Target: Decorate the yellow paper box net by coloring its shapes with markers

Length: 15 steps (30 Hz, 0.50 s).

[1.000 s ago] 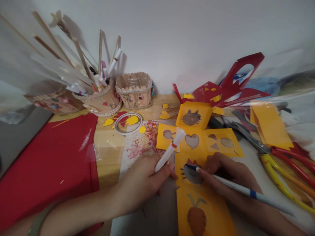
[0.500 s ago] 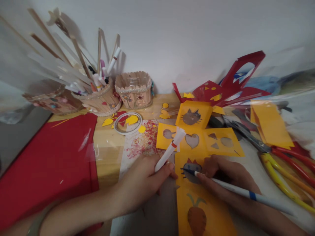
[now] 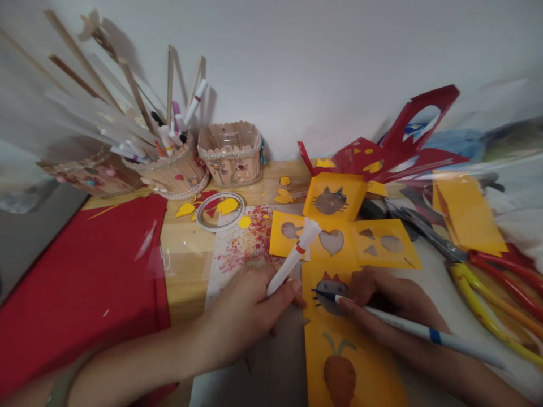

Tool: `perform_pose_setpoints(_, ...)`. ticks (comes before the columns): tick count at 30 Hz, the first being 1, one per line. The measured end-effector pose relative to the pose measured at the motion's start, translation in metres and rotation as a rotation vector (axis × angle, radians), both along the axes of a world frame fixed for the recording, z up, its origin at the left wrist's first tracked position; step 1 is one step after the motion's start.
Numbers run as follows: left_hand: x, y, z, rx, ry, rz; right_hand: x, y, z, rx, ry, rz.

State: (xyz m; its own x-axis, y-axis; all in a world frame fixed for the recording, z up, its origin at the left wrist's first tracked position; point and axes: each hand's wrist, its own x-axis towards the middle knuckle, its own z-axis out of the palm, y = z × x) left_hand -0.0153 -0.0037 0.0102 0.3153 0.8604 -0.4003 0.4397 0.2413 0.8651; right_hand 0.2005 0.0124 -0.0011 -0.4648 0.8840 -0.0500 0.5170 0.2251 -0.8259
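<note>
Under the left grip, which holds a marker, lies a base sheet. Just to its right, the right grip has a pen against the cut-out card, which spreads ahead of and between both grips. Paper sheets lie left of the left grip; ahead-left, on the worktop, sits a ring, with baskets behind. Scissors lie right of the right grip, folded card beyond.

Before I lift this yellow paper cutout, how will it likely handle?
The yellow paper cutout probably feels light, since it looks like thin card. Its upright panel suggests some stiffness, though it may bend where folded. The heart-shaped opening could make that part easier to tear.
</note>
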Motion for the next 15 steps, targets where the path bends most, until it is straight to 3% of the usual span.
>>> perform_pose_setpoints(15, -0.0005, -0.0012, -0.0001, 0.020, 0.020, 0.002, 0.0052, -0.0016, -0.0035, -0.019, 0.055, 0.065)
